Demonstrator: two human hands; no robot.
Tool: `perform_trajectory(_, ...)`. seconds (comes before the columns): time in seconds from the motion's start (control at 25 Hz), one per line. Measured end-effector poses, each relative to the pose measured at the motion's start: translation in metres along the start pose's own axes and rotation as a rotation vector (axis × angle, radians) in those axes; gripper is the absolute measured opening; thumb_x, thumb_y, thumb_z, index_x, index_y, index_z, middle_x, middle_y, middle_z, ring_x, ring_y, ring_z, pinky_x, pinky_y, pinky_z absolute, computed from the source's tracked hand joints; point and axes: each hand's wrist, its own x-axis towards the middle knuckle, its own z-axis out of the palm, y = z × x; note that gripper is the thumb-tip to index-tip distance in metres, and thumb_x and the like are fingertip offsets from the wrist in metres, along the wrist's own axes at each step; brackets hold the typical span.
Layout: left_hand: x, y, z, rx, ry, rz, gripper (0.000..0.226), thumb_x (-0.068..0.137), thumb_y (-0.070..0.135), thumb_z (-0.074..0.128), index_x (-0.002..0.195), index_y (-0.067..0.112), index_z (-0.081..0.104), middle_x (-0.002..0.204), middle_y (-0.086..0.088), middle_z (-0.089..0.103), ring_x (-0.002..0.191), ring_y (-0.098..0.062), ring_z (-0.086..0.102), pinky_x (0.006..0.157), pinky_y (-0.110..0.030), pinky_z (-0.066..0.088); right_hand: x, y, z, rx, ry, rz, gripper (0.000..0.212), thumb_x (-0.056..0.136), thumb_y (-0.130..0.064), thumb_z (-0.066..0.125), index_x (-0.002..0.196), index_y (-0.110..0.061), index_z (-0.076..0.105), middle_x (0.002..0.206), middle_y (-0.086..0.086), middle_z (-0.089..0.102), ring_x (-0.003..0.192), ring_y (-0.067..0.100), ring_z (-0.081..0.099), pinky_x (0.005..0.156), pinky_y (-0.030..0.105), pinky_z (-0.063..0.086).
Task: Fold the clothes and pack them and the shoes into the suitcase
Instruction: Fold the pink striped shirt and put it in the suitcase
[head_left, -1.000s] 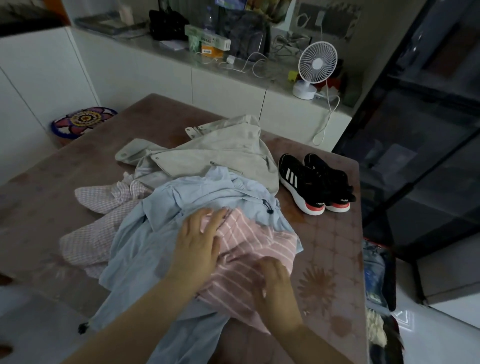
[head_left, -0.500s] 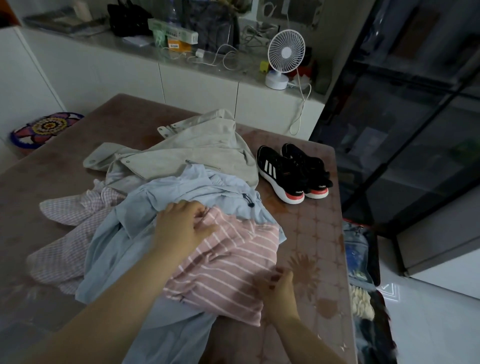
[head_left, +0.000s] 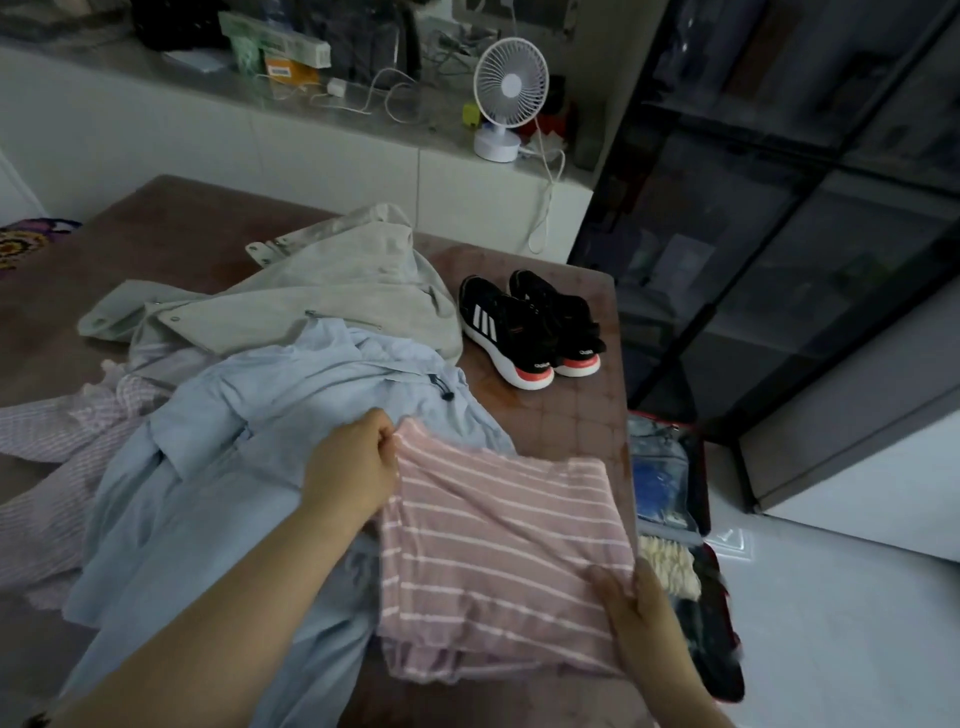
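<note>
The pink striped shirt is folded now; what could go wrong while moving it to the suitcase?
1. The left hand pinches one corner of the pink striped shirt and the right hand grips the opposite edge; lifted so, the fold may sag open.
2. It lies on the light blue garment, which might drag along.
3. The suitcase sits low beside the table, partly filled; the shirt may land crooked.

Folded pink striped shirt (head_left: 498, 545) overlaps crumpled blue garment (head_left: 234, 441); black sneakers (head_left: 524, 327) stand beside beige jacket (head_left: 337, 291).
</note>
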Motion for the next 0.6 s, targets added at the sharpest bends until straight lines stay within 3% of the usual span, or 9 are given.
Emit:
perform_trajectory(0.04,-0.004,0.009,0.013,0.018,-0.052,0.031,0.012,0.089,0.023,0.054,0.082,0.014,0.056,0.073,-0.008,0.065,0.077,-0.031,0.059,0.065,-0.037,0.045,0.000,0.012,-0.017,-0.050,0.000,0.063,0.074,0.061,-0.070,0.065,0.105,-0.013,0.049,0.102,0.008,0.063,0.083,0.019,0.057,0.074,0.032,0.047)
perform_trajectory(0.16,-0.034,0.046,0.049,0.117,-0.054,0.290,0.013,0.075,0.014,0.069,0.083,0.018,0.060,0.077,-0.003,0.065,0.075,-0.027,0.060,0.063,-0.033,0.047,0.001,0.040,-0.049,-0.172,-0.106,0.229,0.047,0.081,-0.034,0.069,0.115,-0.012,0.044,0.099,0.005,0.059,0.080,0.016,0.055,0.084,0.032,0.049)
perform_trajectory(0.24,-0.064,0.074,0.071,0.080,-0.085,0.574,0.027,0.075,0.018,0.062,0.101,0.023,0.060,0.097,0.001,0.065,0.090,-0.022,0.062,0.074,-0.034,0.052,-0.001,0.046,-0.056,-0.149,-0.199,0.187,0.051,0.076,-0.018,0.075,0.114,-0.016,0.042,0.093,-0.006,0.054,0.076,0.006,0.054,0.070,0.013,0.048)
perform_trajectory(0.28,-0.080,0.082,0.081,0.123,-0.207,0.668,0.036,0.081,0.025,0.052,0.116,0.028,0.055,0.116,0.003,0.061,0.107,-0.021,0.058,0.088,-0.036,0.049,-0.003,0.044,-0.057,-0.124,-0.225,0.138,0.052,0.073,-0.010,0.076,0.113,-0.018,0.044,0.093,-0.009,0.053,0.076,0.001,0.055,0.065,0.007,0.045)
perform_trajectory(0.36,-0.102,0.080,0.102,0.201,-0.459,0.616,0.049,0.092,0.041,0.031,0.140,0.034,0.030,0.150,0.005,0.029,0.140,-0.020,0.024,0.113,-0.039,0.020,-0.010,0.029,-0.055,-0.067,-0.281,0.058,0.051,0.073,0.003,0.070,0.110,-0.023,0.048,0.093,-0.011,0.057,0.076,-0.003,0.061,0.067,0.008,0.049)
perform_trajectory(0.4,-0.109,0.075,0.109,0.171,-0.532,0.582,0.054,0.091,0.050,0.023,0.144,0.036,0.022,0.155,0.008,0.015,0.144,-0.019,0.008,0.115,-0.036,0.005,-0.012,0.024,-0.052,-0.055,-0.309,0.028,0.061,0.073,0.005,0.067,0.117,-0.030,0.045,0.098,-0.008,0.060,0.081,-0.001,0.063,0.070,0.013,0.052)
perform_trajectory(0.44,-0.107,0.073,0.115,0.113,-0.609,0.518,0.058,0.088,0.055,0.018,0.143,0.037,0.024,0.155,0.009,0.015,0.144,-0.017,0.008,0.113,-0.032,0.003,-0.015,0.017,-0.047,-0.029,-0.342,-0.021,0.074,0.072,0.003,0.065,0.126,-0.039,0.036,0.108,-0.006,0.059,0.088,0.003,0.063,0.072,0.016,0.053)
perform_trajectory(0.52,-0.096,0.061,0.106,-0.235,-0.630,0.388,0.044,0.092,0.053,0.028,0.125,0.037,0.052,0.140,0.006,0.048,0.128,-0.015,0.046,0.108,-0.031,0.031,-0.021,0.000,-0.031,-0.143,-0.417,-0.176,0.088,0.076,-0.005,0.062,0.141,-0.040,0.015,0.131,-0.006,0.048,0.106,0.012,0.057,0.079,0.017,0.049)
perform_trajectory(0.6,-0.084,0.045,0.079,-0.572,-0.526,0.070,0.029,0.090,0.050,0.046,0.097,0.031,0.067,0.118,-0.003,0.066,0.089,-0.009,0.068,0.078,-0.030,0.052,-0.026,-0.013,0.003,-0.461,-0.495,-0.373,0.092,0.082,-0.013,0.057,0.147,-0.037,-0.004,0.146,-0.002,0.032,0.121,0.020,0.049,0.091,0.026,0.046)
